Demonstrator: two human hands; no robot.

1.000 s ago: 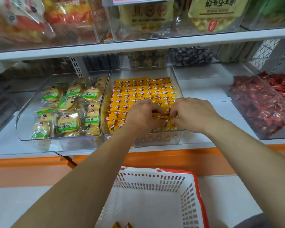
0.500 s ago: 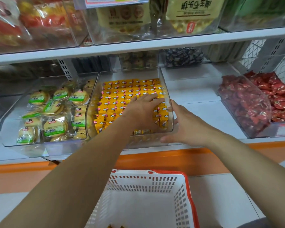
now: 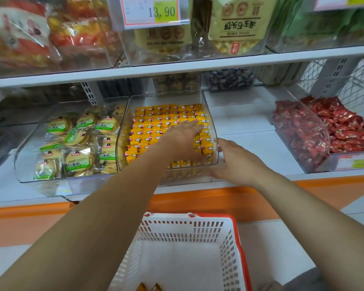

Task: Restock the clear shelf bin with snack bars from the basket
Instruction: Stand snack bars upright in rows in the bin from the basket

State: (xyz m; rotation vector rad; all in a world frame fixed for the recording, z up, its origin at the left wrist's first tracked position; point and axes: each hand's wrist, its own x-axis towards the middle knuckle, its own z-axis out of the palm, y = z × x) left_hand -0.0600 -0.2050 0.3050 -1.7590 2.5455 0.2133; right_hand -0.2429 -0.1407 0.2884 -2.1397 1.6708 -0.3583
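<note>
A white store shelf [image 3: 244,122] with an orange strip [image 3: 219,198] along its front edge carries a row of transparent containers, and a second white shelf [image 3: 177,69] above it holds bagged snacks behind a price tag [image 3: 153,11]. The clear shelf bin [image 3: 166,99] sits in the middle of the lower shelf, filled with tidy rows of yellow snack bars [image 3: 151,127]. Touching its left side is a bin of round cakes with green labels [image 3: 72,141]; well apart to the right stands a bin of red-wrapped sweets [image 3: 324,131], with bare shelf between. The hands are apart. The left hand [image 3: 183,135] lies flat on the bars inside the bin, fingers straight and pointing toward the back right. The right hand [image 3: 237,162] is outside the bin at its front right corner, thumb raised beside the side wall and fingers reaching along the front face, spread rather than clenched. Below, on a pale floor [image 3: 282,248], stands a white basket [image 3: 177,227] with a red rim, and two loose bars [image 3: 148,287] lie at its bottom near the picture's lower edge.
</note>
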